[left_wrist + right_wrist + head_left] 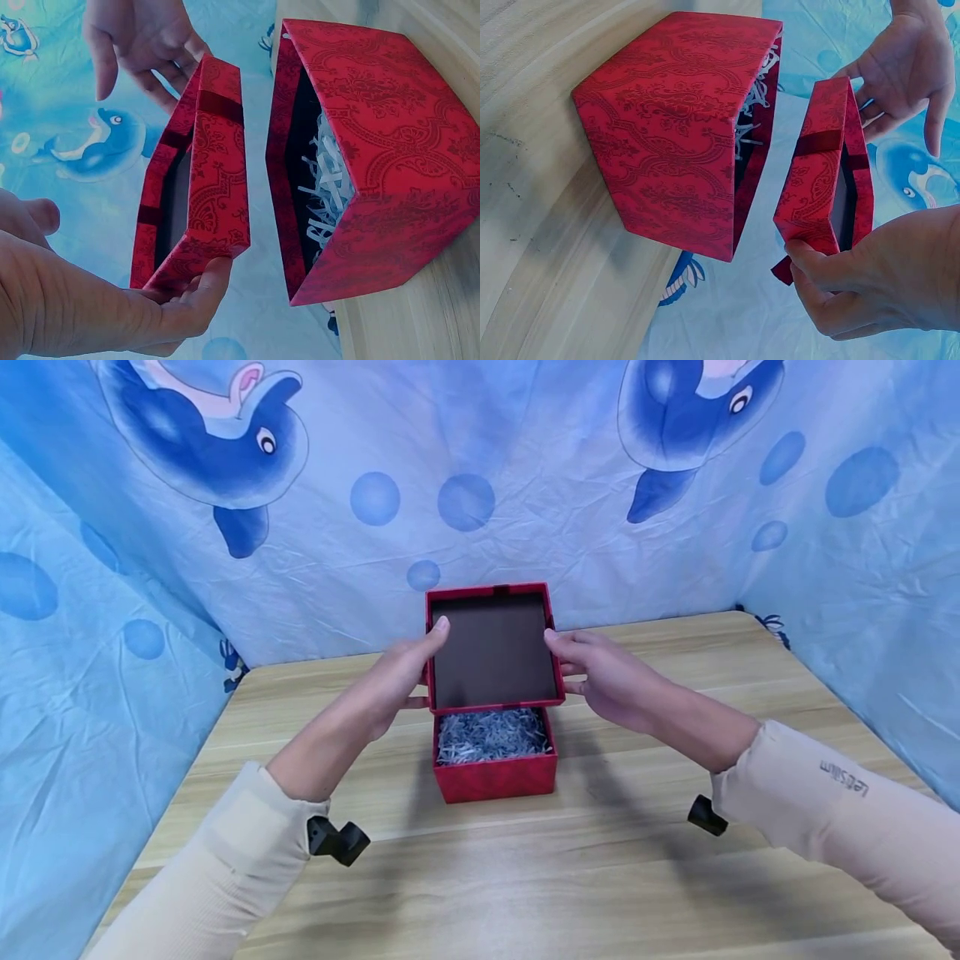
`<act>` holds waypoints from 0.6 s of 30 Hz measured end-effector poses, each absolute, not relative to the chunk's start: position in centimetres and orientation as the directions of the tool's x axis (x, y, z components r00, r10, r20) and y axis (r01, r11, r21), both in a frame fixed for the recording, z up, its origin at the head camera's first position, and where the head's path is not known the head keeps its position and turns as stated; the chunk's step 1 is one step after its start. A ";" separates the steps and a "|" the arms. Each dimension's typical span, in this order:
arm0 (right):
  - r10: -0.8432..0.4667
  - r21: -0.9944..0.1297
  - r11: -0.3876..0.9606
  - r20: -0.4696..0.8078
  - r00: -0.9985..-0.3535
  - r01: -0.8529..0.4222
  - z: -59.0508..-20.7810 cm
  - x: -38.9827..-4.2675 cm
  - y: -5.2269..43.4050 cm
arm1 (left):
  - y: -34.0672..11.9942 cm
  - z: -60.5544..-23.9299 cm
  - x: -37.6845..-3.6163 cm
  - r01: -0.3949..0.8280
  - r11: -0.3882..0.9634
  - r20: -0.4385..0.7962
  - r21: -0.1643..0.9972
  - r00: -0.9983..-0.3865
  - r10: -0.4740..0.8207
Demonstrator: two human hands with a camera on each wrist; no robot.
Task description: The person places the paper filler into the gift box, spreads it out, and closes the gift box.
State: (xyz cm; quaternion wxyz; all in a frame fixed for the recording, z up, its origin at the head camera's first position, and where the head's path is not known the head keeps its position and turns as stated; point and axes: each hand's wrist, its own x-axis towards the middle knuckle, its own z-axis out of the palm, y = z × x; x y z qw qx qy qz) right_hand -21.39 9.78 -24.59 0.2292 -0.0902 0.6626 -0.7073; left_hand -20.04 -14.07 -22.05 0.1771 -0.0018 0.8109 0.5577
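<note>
A red patterned box lid (491, 652) with a dark inside is held up between both hands, above and behind the matching box base (498, 783). My left hand (393, 681) grips the lid's left side, thumb at the rim and fingers beneath in the left wrist view. On the opposite side, my right hand (611, 677) holds the lid by its edge; the right wrist view shows fingertips at its corner. Pale shredded paper (491, 737) fills the base, which stands uncovered on the table. A dark red ribbon (781, 271) sticks out by the lid's corner.
The wooden table (495, 877) carries the base near its middle. Behind and at both sides hangs a blue cloth (510, 435) printed with dolphins and bubbles. Small black cameras (339, 842) are strapped to both wrists.
</note>
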 end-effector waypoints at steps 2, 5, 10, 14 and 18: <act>-0.443 -0.980 -0.012 -0.175 -0.879 0.201 -24.6 -21.3 9.7 | -14.2 -22.1 -20.0 -0.199 0.380 -0.288 0.903 -0.938 0.194; -0.440 -0.981 -0.015 -0.166 -0.883 0.192 -24.6 -21.3 9.7 | -14.4 -22.1 -20.0 -0.197 0.377 -0.286 0.905 -0.938 0.197; -0.418 -0.987 -0.035 -0.131 -0.899 0.160 -24.9 -21.4 9.6 | -14.5 -22.1 -20.0 -0.186 0.349 -0.269 0.918 -0.941 0.206; -0.395 -0.989 -0.055 -0.107 -0.912 0.140 -24.9 -21.6 9.5 | -14.6 -22.1 -19.9 -0.175 0.333 -0.253 0.927 -0.945 0.208; -0.381 -0.991 -0.059 -0.092 -0.920 0.123 -24.9 -21.8 9.6 | -14.7 -22.0 -19.9 -0.164 0.311 -0.236 0.936 -0.948 0.213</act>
